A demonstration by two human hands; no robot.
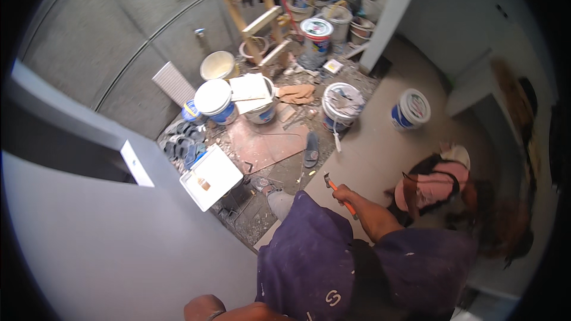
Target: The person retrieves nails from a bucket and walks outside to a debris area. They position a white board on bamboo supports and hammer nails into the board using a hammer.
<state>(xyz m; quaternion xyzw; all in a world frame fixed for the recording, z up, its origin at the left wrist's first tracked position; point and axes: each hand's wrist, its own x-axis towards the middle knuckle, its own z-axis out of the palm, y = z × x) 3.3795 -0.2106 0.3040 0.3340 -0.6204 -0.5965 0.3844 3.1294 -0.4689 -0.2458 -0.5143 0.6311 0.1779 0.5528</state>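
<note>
My right hand (345, 194) is closed around the orange handle of a hammer (351, 208), held out in front of me over the tiled floor. The hammer's head points up and away. At the lower edge, my left hand (201, 307) shows its back, with a band at the wrist. Its fingers are hidden, and no held thing shows there. A white rectangular tray or lid (217, 172) with a brown mark lies left of my foot. A grey slipper (311, 149) lies beyond the hammer.
A lidded bucket (414, 109) stands on the tiles. Several more buckets (215, 100) and a wooden ladder (262, 21) stand on debris-strewn ground. A flat pinkish board (267, 142) lies there. At right is a pink-and-black shape (437, 183); I cannot tell whether it is a person.
</note>
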